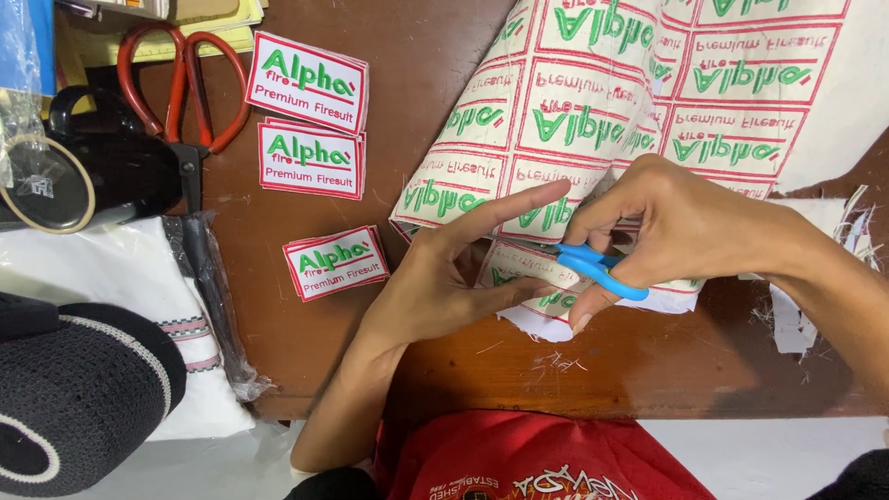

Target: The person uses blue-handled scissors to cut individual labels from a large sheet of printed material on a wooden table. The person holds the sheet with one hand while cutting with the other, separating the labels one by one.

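- The right hand (681,227) has its fingers through the loops of small blue-handled scissors (593,267), closed around them, near the centre of the view
- The left hand (444,278) presses on the lower edge of a sheet of embroidered patches (593,102), forefinger stretched out towards 2 o'clock and thumb lying along the cloth, fingers narrow and pinching the fabric
- The sheet is white cloth with rows of red-bordered patches in green and red stitching; it spreads from the hands up to 12 and 1 o'clock
- Three small stacks of cut patches (310,157) lie on the table at 10 o'clock of the left hand, well apart from the sheet
- The surface is a dark brown wooden table (639,370), scuffed, with loose threads and white cloth scraps (796,324) at 3 o'clock
- Large orange-handled scissors (181,83) rest at 10 o'clock, beside a black roll of tape (56,176)
- Folded white cloth in clear plastic (139,278) and a black knitted piece (74,389) sit at 8 o'clock
- Below the table edge at 6 o'clock shows a pale floor (769,454) and the person's red shirt (537,458)
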